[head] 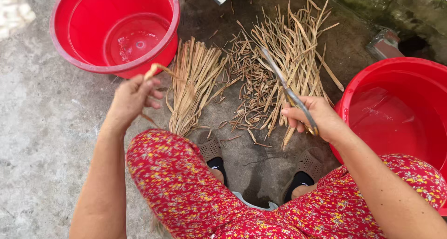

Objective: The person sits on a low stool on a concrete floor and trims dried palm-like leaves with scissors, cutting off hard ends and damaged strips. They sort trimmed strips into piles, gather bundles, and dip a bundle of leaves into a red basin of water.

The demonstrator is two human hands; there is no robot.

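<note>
Squatting over dried leaf strips on a rough concrete floor, scissors in one hand, a strip in the other

Nearest are knees in red flowered cloth and two feet in grey sandals on the stained, cracked concrete floor; the right hand is closed around the handles of a pair of scissors, blades pointing up and away over the loose strips, while the left hand, wrist bent, pinches one tan strip between its fingertips just above a neat bundle of strips; past that lies a scattered heap of strips, a red basin with water at the right, another red basin farther left, and a mossy wall beyond
</note>
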